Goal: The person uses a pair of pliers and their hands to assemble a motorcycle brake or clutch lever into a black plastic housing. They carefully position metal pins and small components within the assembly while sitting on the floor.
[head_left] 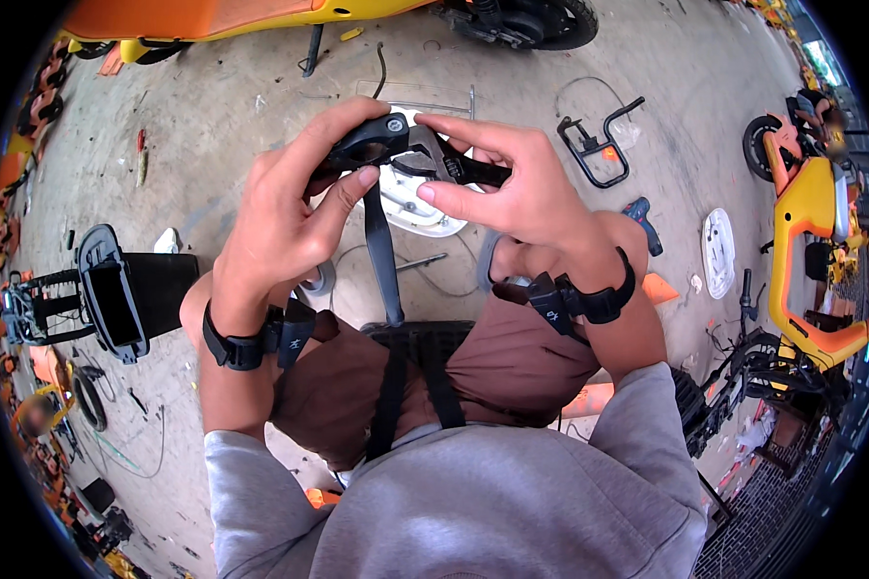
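Both my hands are raised in front of me, close together above my knees. My left hand (299,193) has its fingers and thumb wrapped round a black brake lever assembly (381,137) with a rounded opening and a bolt at its end. Its long dark grey lever (383,256) hangs down between my legs. My right hand (526,179) grips an adjustable wrench (438,159) by its dark handle. The wrench's jaws are right beside the end of the assembly; whether they bite on it I cannot tell.
Below my hands a white panel (444,224) lies on the concrete floor. A black tubular frame (601,152), a blue drill (641,222) and a white oval cover (716,253) lie rightward. Yellow scooters (803,217) stand around. A black bin-like part (140,289) is at left.
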### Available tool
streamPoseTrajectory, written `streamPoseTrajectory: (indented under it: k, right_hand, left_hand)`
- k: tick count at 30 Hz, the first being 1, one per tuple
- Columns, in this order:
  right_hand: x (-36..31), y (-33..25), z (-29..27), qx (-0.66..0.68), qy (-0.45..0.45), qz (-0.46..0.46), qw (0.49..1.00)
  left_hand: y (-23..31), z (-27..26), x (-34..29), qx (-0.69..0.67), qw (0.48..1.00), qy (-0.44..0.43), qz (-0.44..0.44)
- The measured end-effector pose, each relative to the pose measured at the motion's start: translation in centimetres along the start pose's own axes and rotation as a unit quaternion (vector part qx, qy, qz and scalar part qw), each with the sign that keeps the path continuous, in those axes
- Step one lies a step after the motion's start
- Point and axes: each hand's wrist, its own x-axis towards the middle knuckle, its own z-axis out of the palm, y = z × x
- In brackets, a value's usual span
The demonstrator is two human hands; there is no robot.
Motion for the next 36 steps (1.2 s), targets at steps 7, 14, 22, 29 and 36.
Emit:
streamPoseTrajectory:
  k: [7,14,22,29,36]
  right_hand:
    - [-0.1,0.5,0.5,-0.128,0.048,-0.095,0.986]
    - [-0.3,0.2,0.8,-0.238,0.076,-0.151,0.957]
    - [-0.2,0.6,0.6,-0.213,0.074,-0.142,0.964]
    - [-0.3,0.1,0.8,-0.243,0.092,-0.151,0.954]
    - [0.1,1.1,0.9,-0.222,0.103,-0.204,0.948]
  left_hand:
    - [-0.3,0.3,0.1,0.025,1.0,-0.007,0.006]
    - [-0.4,0.5,0.1,0.04,0.999,-0.003,-0.015]
    - [-1.2,0.8,0.2,0.084,0.994,0.0,0.068]
    - [-0.9,0.7,0.0,-0.006,0.998,0.009,-0.056]
    - [-2.0,0.6,0.0,-0.118,0.99,0.016,-0.07]
